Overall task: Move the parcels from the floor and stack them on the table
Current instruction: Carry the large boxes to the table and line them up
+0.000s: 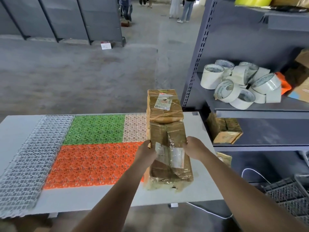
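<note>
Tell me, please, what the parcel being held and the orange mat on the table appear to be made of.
The parcel: brown cardboard, apparently, wrapped in clear glossy tape; glare streaks and wrinkles cross it, with paper labels beneath. The orange mat: likely moulded plastic, given its repeating openwork lattice and uniform bright colour; rigid or flexible cannot be told.

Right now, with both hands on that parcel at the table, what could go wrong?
1. The left hand and right hand grip only the near parcel by its sides; its glossy tape could slip.
2. The far parcel stands at the table far edge; a nudge might knock it off.
</note>
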Tool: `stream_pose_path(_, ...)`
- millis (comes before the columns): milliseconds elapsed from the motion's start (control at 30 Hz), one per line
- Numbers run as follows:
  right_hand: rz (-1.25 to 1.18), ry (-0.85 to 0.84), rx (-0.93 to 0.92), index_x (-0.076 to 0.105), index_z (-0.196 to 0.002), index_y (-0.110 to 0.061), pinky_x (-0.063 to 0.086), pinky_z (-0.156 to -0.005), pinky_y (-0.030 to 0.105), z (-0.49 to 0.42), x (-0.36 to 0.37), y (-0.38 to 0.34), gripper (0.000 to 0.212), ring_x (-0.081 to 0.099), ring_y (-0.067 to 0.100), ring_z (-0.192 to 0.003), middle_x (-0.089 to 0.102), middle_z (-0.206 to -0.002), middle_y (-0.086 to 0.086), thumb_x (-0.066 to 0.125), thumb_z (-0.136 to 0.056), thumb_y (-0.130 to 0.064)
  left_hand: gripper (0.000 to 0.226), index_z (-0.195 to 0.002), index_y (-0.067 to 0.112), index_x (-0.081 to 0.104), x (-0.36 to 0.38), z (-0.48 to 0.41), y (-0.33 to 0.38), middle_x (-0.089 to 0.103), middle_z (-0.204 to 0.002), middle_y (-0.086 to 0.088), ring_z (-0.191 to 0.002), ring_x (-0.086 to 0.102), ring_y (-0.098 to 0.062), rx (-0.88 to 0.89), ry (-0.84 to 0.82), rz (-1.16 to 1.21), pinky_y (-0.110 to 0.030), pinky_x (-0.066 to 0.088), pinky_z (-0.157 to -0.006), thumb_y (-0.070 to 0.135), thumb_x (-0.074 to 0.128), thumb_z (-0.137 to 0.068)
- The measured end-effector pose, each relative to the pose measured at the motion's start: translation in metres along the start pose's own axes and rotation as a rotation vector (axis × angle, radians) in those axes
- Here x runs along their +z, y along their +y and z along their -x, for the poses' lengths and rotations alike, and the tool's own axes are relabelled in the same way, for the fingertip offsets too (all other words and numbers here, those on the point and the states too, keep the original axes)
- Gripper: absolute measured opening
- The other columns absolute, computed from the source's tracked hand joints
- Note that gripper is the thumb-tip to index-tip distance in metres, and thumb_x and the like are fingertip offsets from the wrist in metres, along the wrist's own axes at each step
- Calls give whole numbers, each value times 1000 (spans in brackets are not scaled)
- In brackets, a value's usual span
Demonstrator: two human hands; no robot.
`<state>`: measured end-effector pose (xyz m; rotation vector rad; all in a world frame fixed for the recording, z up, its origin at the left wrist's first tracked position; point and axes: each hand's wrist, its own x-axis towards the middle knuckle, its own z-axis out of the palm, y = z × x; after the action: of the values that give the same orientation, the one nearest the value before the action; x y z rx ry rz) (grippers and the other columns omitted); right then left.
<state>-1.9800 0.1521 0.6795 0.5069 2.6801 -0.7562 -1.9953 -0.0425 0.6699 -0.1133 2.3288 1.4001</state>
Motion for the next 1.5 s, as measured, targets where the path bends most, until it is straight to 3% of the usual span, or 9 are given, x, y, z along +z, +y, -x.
stream_pose_path(100, 1, 109, -47, 56, -113, -4, 45, -61, 28, -2, 4, 2, 26, 59, 22, -83, 61, -97, 9, 43, -97, -19, 41, -137, 20, 45, -1, 0, 0, 53, -69, 2, -47, 42, -11, -19, 4, -9, -20, 28, -40, 26, 44, -96)
stream_pose_path(200, 25, 133, -66, 46, -135, -10, 48, -74, 29, 1, 3, -1, 41, 59, 26, -98, 56, -119, 11, 48, -95, -21, 51, -142, 20, 38, -1, 3, 2, 65, -97, -11, -50, 45, -10, -32, 8, -15, -19, 30, -39, 19, 46, -92)
stream_pose_path(400, 130, 259, -156, 49, -130, -14, 49, -83, 37, 17, -3, -35, 38, 53, 27, -107, 50, -122, 9, 50, -93, -22, 58, -146, 17, 31, -14, 20, 8, 59, -116, -14, -61, 49, -14, -23, 51, -2, -23, 34, -46, 13, 43, -90)
stream_pose_path(567, 54, 206, -334, 53, -129, -15, 41, -79, 30, 32, 16, -90, 35, 55, 26, -110, 53, -121, 5, 50, -95, -19, 59, -145, 16, 35, -46, 36, 1, 60, -118, -17, -76, 61, -28, -18, 154, -1, -26, 44, -55, 11, 45, -87)
stream_pose_path(733, 121, 147, -447, 42, -142, -14, 40, -91, 34, 53, 51, -157, 46, 50, 29, -122, 48, -137, 11, 47, -97, -25, 56, -142, 13, 38, -107, 58, -25, 63, -118, -23, -101, 63, -37, -23, 278, 0, -38, 52, -74, 10, 46, -87)
stream_pose_path(933, 43, 33, -595, 47, -139, -10, 41, -96, 33, 86, 125, -273, 46, 52, 31, -121, 52, -134, 18, 52, -95, -20, 54, -140, 7, 42, -219, 97, -90, 59, -125, -19, -115, 55, -34, -57, 478, -14, -38, 45, -95, 10, 50, -87)
stream_pose_path(1200, -67, -161, -663, 51, -135, -9, 41, -92, 28, 154, 255, -432, 40, 57, 26, -117, 60, -129, 14, 52, -97, -23, 50, -138, 11, 42, -391, 154, -207, 52, -134, -17, -115, 55, -33, -125, 638, 17, -37, 46, -96, 16, 51, -90)
stream_pose_path(1367, -76, -296, -684, 47, -137, -16, 40, -84, 27, 192, 323, -511, 40, 55, 22, -115, 57, -132, 7, 48, -99, -30, 46, -137, 14, 41, -472, 187, -284, 50, -135, -12, -95, 57, -24, -221, 694, 129, -31, 51, -79, 17, 50, -92)
stream_pose_path(1500, -45, -395, -709, 45, -138, -19, 40, -93, 32, 209, 375, -562, 42, 52, 23, -120, 54, -135, 5, 45, -99, -33, 44, -134, 15, 43, -518, 201, -334, 53, -130, -12, -102, 56, -26, -286, 740, 227, -37, 51, -90, 17, 51, -90)
